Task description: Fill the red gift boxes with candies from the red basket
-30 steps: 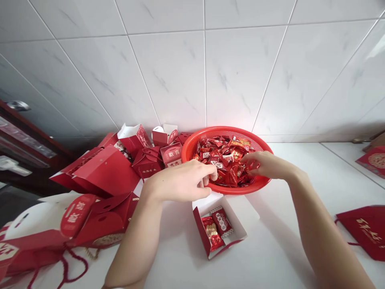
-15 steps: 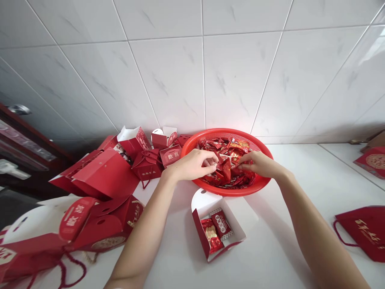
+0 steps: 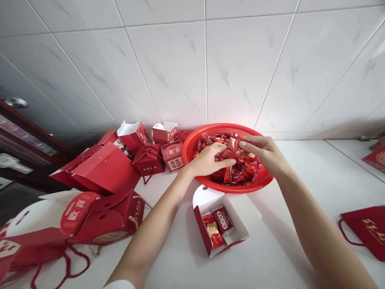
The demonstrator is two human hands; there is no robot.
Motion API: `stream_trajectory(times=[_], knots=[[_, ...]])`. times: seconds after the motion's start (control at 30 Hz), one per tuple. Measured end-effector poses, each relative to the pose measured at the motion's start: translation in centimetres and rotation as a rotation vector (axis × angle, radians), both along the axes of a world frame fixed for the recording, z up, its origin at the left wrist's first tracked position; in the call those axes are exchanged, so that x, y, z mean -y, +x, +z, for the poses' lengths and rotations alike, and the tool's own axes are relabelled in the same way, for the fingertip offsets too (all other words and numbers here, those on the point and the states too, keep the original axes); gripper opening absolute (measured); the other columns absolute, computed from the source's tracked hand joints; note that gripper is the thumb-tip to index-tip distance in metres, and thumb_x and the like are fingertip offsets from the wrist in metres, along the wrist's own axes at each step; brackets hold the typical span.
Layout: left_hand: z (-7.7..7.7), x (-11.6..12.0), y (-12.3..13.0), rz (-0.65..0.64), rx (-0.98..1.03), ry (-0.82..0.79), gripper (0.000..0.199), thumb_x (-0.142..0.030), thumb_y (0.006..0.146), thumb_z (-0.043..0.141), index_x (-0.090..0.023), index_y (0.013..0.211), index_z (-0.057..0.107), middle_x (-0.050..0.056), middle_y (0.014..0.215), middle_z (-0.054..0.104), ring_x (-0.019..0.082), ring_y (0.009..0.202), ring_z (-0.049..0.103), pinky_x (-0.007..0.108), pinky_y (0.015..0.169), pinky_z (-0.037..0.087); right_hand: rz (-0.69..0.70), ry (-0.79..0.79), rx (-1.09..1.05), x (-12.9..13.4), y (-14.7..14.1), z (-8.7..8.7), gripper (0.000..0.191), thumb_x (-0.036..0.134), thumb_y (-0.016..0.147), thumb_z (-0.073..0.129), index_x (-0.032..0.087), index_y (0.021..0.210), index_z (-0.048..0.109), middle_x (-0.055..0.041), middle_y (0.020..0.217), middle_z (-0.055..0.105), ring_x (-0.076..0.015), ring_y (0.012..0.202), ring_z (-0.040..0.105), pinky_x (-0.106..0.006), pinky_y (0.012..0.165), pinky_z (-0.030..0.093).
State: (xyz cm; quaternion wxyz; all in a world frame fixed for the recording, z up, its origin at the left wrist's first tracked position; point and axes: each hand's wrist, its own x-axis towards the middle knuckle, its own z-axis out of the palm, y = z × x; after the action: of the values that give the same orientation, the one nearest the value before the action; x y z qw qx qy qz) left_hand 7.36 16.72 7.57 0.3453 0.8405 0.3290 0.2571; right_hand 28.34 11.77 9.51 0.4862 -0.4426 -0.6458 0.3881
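Observation:
My right hand (image 3: 261,150) pinches a red wrapped candy packet (image 3: 234,148) between thumb and fingers, raised over the red plastic basket (image 3: 195,170). Beside the packet's left end is my left hand (image 3: 212,158), its thumb stretched out and apart from the fingers; whether its fingertips touch the packet is hard to make out. Red and gold wrapped candies (image 3: 240,174) fill the basket below both hands. In front of it stands an open red box with a white inside (image 3: 237,224). It holds a gold-and-red packet (image 3: 214,233) and a dark red packet (image 3: 223,220).
Red gift boxes (image 3: 148,160) and a large red bag (image 3: 105,168) crowd the left side. Nearer are more open boxes (image 3: 111,220) with cord handles. A red bag (image 3: 368,230) lies at the right on the white counter (image 3: 288,257). Behind rises a tiled wall (image 3: 174,72).
My right hand has lifted a red packet out of the candy pile. My left hand has moved slightly right, its fingers rising off the candies. The view has shifted a little.

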Motion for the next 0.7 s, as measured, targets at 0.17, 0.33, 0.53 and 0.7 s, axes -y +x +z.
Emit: stream_trajectory(times=[0.17,0.33,0.53,0.7], knots=[[0.10,-0.26,-0.25,-0.103,0.210,-0.194,0.038,-0.045,0.087,0.075,-0.013,0.108,0.072,0.011,0.111,0.077,0.030,0.107,0.071,0.043,0.098,0.053,0.003,0.010,-0.014,0.06,-0.50,0.01,0.036,0.056,0.084,0.076,0.021,0.078,0.075,-0.0035,0.075,0.070,-0.0206,0.074,0.066,-0.032,0.067,0.053],[-0.18,-0.57,-0.27,-0.113,0.414,-0.354,0.041,-0.046,0.084,0.079,-0.013,0.108,0.076,0.010,0.103,0.079,0.027,0.099,0.073,0.039,0.091,0.055,-0.027,0.062,0.031,-0.23,-0.10,-0.32,0.043,0.059,0.087,0.072,0.019,0.070,0.072,-0.0019,0.065,0.062,-0.0162,0.062,0.056,-0.029,0.057,0.044],[-0.24,-0.78,-0.19,-0.073,0.500,-0.283,0.044,-0.054,0.085,0.076,-0.014,0.104,0.079,0.010,0.107,0.079,0.028,0.105,0.071,0.037,0.094,0.052,-0.040,0.061,0.048,-0.39,-0.25,-0.47,0.049,0.060,0.087,0.071,0.018,0.063,0.061,0.0008,0.061,0.051,-0.0132,0.060,0.046,-0.028,0.055,0.035],[-0.26,-0.87,-0.20,-0.027,0.488,-0.240,0.045,-0.057,0.086,0.074,-0.016,0.102,0.080,0.009,0.100,0.079,0.027,0.101,0.071,0.035,0.090,0.052,-0.060,0.105,0.125,-0.19,-0.46,-0.35,0.057,0.063,0.089,0.067,0.020,0.058,0.048,0.0041,0.058,0.038,-0.0104,0.055,0.035,-0.028,0.053,0.029]])
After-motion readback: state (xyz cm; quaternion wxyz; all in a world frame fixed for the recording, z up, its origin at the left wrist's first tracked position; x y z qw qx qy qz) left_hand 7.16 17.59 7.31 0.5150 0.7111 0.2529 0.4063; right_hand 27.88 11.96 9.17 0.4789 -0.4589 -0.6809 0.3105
